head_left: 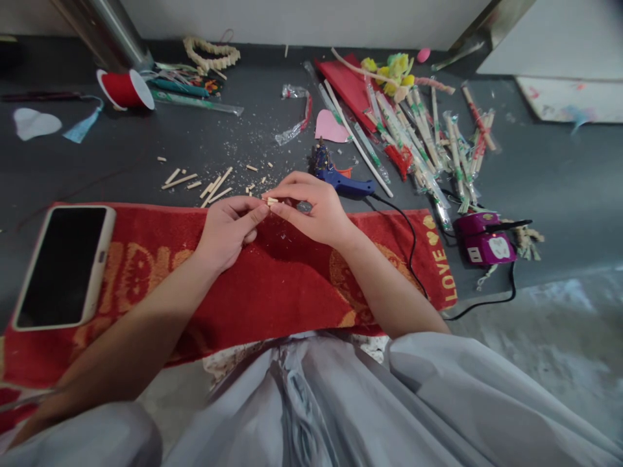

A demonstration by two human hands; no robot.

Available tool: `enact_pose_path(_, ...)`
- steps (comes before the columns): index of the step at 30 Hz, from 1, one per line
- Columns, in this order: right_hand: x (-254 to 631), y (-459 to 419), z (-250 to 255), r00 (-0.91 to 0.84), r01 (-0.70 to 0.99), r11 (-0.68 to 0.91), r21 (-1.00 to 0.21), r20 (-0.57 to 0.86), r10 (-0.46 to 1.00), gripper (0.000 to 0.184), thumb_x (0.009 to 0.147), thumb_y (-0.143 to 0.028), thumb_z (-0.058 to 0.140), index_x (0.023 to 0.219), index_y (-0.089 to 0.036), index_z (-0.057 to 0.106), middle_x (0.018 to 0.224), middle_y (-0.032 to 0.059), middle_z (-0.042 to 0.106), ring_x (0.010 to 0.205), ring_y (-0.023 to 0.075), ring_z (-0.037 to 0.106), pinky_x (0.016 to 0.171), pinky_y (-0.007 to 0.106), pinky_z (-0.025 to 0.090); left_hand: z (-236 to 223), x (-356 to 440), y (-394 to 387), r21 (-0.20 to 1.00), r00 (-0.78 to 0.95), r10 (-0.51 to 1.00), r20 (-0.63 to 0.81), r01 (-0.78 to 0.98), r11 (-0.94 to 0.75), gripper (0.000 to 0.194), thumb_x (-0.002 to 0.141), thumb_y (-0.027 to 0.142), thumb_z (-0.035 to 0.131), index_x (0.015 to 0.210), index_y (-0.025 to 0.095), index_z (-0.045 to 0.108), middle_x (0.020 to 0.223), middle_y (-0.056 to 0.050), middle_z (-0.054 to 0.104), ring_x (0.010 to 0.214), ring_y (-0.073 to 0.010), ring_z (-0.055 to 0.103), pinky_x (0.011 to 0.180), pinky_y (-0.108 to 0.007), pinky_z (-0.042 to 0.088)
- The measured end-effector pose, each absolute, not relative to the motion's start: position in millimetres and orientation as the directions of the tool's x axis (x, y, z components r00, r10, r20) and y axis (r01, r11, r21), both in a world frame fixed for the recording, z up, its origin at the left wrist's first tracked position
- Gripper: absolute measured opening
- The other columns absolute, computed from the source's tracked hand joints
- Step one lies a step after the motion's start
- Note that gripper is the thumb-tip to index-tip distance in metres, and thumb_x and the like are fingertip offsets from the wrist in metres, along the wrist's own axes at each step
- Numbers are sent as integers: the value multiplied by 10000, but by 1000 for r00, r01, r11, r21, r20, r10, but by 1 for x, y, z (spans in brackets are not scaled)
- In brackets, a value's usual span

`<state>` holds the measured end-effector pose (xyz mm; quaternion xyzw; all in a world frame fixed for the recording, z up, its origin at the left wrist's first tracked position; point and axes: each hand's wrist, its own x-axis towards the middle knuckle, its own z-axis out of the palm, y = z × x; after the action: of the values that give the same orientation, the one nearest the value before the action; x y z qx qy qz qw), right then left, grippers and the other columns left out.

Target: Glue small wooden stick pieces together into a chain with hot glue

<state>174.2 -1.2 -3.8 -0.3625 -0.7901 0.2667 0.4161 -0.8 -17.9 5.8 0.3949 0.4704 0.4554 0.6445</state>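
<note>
Between my fingertips, over the red towel (pixel 272 292), are small pieces of wooden stick (pixel 272 202). My left hand (pixel 230 230) pinches them from one side with thumb and forefinger. From the other side my right hand (pixel 311 204) closes its thumb and fingers on the same pieces. How the pieces join is too small to tell. Just beyond my hands lie several loose cut sticks (pixel 217 185) and crumbs of wood on the dark table. A blue hot glue gun (pixel 348 183) rests beside my right hand, its nozzle pointing away from me.
A phone (pixel 63 266) lies on the towel at left. A spool of red ribbon (pixel 127 89) stands farther back. Wrapped chopsticks (pixel 418 143) are heaped at right, near a purple box (pixel 484 240). A black cord (pixel 413 240) crosses the towel's right end.
</note>
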Motion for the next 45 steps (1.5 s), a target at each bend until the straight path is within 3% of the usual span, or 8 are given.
enact_pose_path(9,177,1,-3,-396,323,588,-742,458,796,237,959,-308,556,1066,-153,700,1001,52,718,900,107,644,734,216,521,-8,-3,-11,966,41,993,-112,-232,119,375,553,418,904,617,165,636,432,71,433,332,-11,256,327,-179,168)
enact_pose_path(16,175,0,-3,-330,220,563,-796,483,811,170,894,-248,637,1003,-164,737,981,32,741,892,93,669,746,198,535,-7,-3,-10,945,1,991,-133,-302,127,386,477,228,909,682,212,583,449,107,374,364,-27,253,329,-175,158)
enact_pose_path(23,172,1,-8,-271,230,611,-757,554,788,167,865,-340,696,944,-212,768,943,17,718,834,93,651,715,217,541,-3,-2,-14,956,193,966,-171,-206,210,307,622,396,861,724,172,678,479,64,426,362,-21,264,343,-193,168)
enact_pose_path(35,173,2,-9,-342,234,648,-725,563,752,249,857,-417,699,968,-204,764,934,22,720,806,97,651,719,233,546,2,-1,-17,958,178,959,-221,-147,248,199,665,293,795,673,170,639,481,57,454,354,-22,292,346,-177,204)
enact_pose_path(40,174,2,-6,-333,189,607,-771,532,779,264,863,-412,694,950,-171,753,896,27,731,775,87,651,688,209,540,-6,-4,-16,980,129,978,-163,-96,176,236,659,336,805,712,177,640,524,51,483,381,-36,352,352,-176,238)
enact_pose_path(45,177,2,-4,-349,245,558,-793,465,813,287,867,-443,680,937,-175,753,894,27,743,805,97,663,718,227,526,-13,-7,-16,1000,100,995,16,23,-19,204,710,347,776,750,185,660,570,37,530,450,-54,409,408,-187,317)
